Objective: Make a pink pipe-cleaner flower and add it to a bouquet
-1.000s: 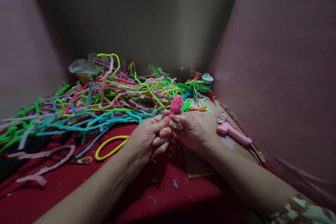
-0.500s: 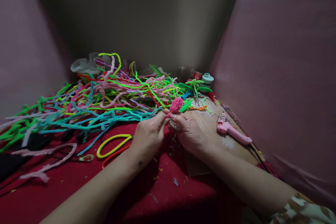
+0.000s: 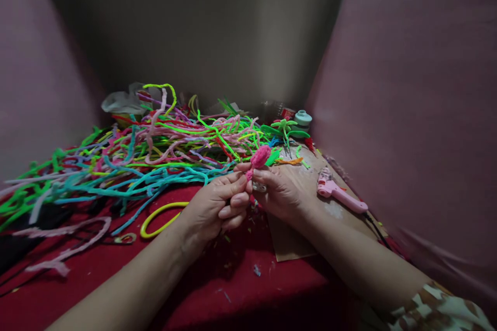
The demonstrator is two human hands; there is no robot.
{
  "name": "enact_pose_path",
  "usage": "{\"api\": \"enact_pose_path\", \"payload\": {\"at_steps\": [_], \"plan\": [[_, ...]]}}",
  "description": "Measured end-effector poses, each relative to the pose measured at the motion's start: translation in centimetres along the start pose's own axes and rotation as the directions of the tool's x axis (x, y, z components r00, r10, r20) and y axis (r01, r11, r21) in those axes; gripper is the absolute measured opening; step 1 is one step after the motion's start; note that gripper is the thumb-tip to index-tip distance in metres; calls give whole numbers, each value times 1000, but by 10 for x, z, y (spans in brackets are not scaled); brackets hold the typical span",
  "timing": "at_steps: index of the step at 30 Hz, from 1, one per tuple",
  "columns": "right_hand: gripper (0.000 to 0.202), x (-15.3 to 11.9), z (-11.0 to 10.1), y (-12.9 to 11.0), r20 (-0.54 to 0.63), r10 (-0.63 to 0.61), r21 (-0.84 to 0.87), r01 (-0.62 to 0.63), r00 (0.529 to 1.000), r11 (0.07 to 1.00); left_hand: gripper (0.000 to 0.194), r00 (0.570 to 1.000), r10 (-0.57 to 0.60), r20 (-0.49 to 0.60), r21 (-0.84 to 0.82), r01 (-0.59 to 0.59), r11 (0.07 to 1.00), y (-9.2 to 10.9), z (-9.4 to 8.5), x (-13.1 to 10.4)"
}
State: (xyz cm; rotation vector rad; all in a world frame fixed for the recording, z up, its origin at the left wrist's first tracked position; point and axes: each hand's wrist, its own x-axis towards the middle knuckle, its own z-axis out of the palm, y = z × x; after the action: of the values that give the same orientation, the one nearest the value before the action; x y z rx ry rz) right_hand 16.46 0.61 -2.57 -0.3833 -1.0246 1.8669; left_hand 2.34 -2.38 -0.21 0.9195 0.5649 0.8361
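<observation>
A bright pink fuzzy pipe cleaner piece (image 3: 260, 156), shaped like a flower bud with a narrow lower end, is held upright between both hands. My left hand (image 3: 221, 200) pinches its lower end between thumb and fingers. With its thumb and index finger, my right hand (image 3: 279, 191) grips the piece just below the rounded head. A whitish metallic item (image 3: 259, 186) sits against the right fingers; its kind is not clear. Behind the hands lies a large heap of coloured pipe cleaners (image 3: 186, 139).
A pink glue gun (image 3: 339, 194) with a black cord lies on a cardboard sheet (image 3: 295, 248) at the right. Behind it stand a green pipe cleaner flower (image 3: 285, 126) and a pale green jar (image 3: 303, 119). A yellow loop (image 3: 155, 217) rests on the red cloth (image 3: 217, 289).
My left hand has turned, so its curled fingers now show below the thumb. The pink piece stays in both hands, its lower end more visible. The view has shifted slightly.
</observation>
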Motion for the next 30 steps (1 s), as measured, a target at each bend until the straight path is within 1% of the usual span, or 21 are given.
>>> {"api": "enact_pose_path", "payload": {"at_steps": [2, 3, 4, 5, 6, 7, 8, 9, 10, 11, 12, 13, 14, 15, 17, 18, 20, 23, 26, 28, 30], "plan": [[14, -1, 2, 1, -33, -25, -19, 24, 999, 1000, 19, 1000, -23, -5, 63, 24, 998, 1, 0, 0], [14, -1, 3, 2, -54, -30, -12, 30, 998, 999, 21, 999, -10, -40, 148, 16, 989, 0, 1, 0], [12, -1, 5, 4, -78, -31, -4, 31, 996, 1000, 22, 994, 43, -99, 280, -13, 960, -1, 1, 0], [10, -1, 6, 5, -105, -35, 4, 35, 994, 999, 22, 977, 142, -159, 452, -56, 890, -3, 1, 1], [8, -1, 7, 7, -135, -44, 6, 45, 990, 999, 20, 940, 278, -196, 639, -92, 764, -6, 0, 1], [7, -2, 8, 8, -164, -62, -1, 62, 985, 998, 17, 886, 421, -192, 804, -104, 586, -10, -2, 2], [8, -2, 9, 10, -189, -83, -18, 81, 978, 997, 16, 832, 535, -146, 916, -91, 392, -13, -3, 2], [10, -3, 10, 10, -213, -104, -41, 97, 972, 994, 15, 793, 603, -87, 972, -63, 224, -16, -5, 3], [12, -3, 10, 11, -231, -120, -66, 108, 966, 992, 15, 776, 630, -34, 993, -44, 109, -19, -7, 4], [13, -4, 10, 12, -242, -130, -93, 110, 962, 990, 16, 772, 635, -8, 998, -32, 51, -20, -7, 4], [15, -4, 10, 12, -248, -135, -121, 108, 959, 987, 18, 777, 630, -9, 998, -30, 51, -19, -8, 4], [16, -4, 9, 12, -251, -139, -147, 104, 958, 984, 20, 787, 616, -33, 994, -40, 105, -18, -7, 4], [18, -4, 8, 11, -245, -136, -165, 97, 960, 981, 21, 807, 586, -80, 976, -55, 210, -15, -6, 4], [19, -4, 8, 11, -226, -127, -175, 88, 966, 981, 23, 837, 529, -141, 934, -65, 352, -12, -4, 4], [24, -4, 7, 9, -164, -82, -166, 54, 983, 985, 28, 907, 350, -233, 753, -60, 656, -6, 1, 3], [26, -4, 6, 7, -134, -57, -154, 36, 989, 987, 29, 938, 251, -239, 625, -50, 779, -3, 2, 3], [28, -4, 6, 3, -103, -32, -143, 18, 994, 990, 27, 978, 91, -189, 366, -15, 930, -1, 3, 2], [26, -6, 7, -3, -85, -38, -141, 26, 996, 990, 22, 998, -31, -52, 91, 35, 995, -1, 1, 0], [23, -8, 10, -5, -39, -48, -142, 42, 998, 989, 19, 996, -74, 45, -40, 76, 996, -1, -1, 0], [20, -9, 11, -4, -56, -86, -159, 76, 995, 984, 19, 994, -94, 61, -37, 97, 995, -1, -1, -1], [20, -8, 11, -1, -89, -100, -174, 84, 991, 981, 26, 994, -106, 23, 78, 104, 992, -1, 1, 0]]}}
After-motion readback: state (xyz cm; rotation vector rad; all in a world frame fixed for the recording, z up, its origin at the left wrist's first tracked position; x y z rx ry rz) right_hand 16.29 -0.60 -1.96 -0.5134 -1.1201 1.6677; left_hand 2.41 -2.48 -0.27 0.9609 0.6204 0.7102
